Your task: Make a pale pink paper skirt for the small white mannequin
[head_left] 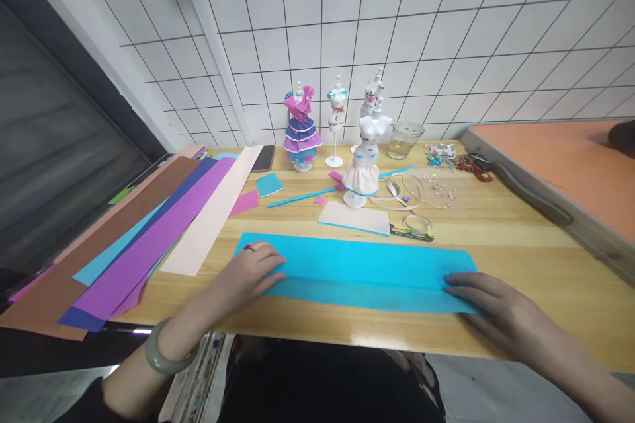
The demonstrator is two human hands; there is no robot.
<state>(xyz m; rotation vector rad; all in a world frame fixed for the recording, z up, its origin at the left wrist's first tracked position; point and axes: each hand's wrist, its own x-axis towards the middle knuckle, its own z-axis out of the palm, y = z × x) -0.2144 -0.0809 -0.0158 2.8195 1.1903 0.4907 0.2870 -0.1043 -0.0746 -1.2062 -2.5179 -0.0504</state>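
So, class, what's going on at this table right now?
A person presses both hands flat on a long blue paper strip lying on the wooden table. The left hand holds down one end, the right hand the other, and a fold line runs along the strip. Coloured sheets lie to the left, small dress forms behind.

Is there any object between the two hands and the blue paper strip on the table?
Nothing visible. The left hand and right hand both rest directly on the blue paper strip, one at each end.

white tiled wall [446, 33] | wooden table [520, 244] | dark window [49, 145]
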